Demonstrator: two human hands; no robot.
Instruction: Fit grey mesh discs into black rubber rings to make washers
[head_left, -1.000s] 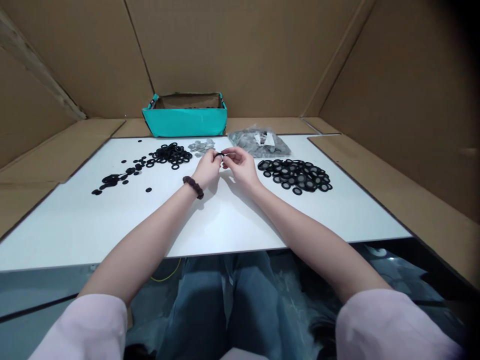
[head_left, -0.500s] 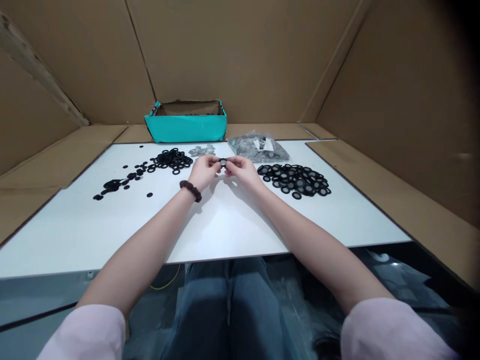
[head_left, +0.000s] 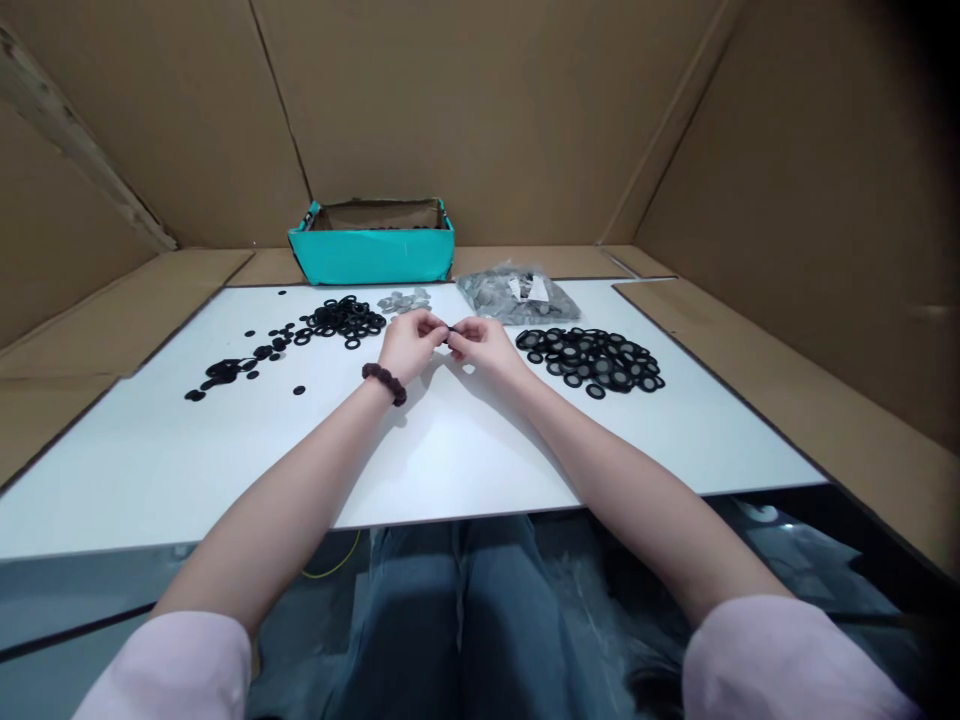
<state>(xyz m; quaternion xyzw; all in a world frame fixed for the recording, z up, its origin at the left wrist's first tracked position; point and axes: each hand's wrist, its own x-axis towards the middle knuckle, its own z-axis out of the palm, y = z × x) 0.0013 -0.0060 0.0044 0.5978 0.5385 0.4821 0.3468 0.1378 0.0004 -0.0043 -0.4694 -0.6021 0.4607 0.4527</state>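
Note:
Between the fingertips of both hands is a small black ring (head_left: 450,332), mostly covered by the fingers. My left hand (head_left: 409,342), with a dark scrunchie on its wrist, pinches the ring from the left. From the other side my right hand (head_left: 481,343) pinches it too. A pile of black rings (head_left: 345,317) lies left of my left hand, with small grey discs (head_left: 405,300) just behind. To the right of my right hand, black rings with grey centres (head_left: 600,362) are heaped.
At the back stands a teal box (head_left: 375,257) with dark pieces inside. Beside it lies a clear bag (head_left: 517,293) of grey discs. Small black discs (head_left: 223,371) are scattered at the left of the white table (head_left: 465,460). Cardboard walls (head_left: 525,120) enclose the table.
The ring's grey centre faced me before; now the ring is tilted and shows as a dark edge. Both hands stay in nearly the same place.

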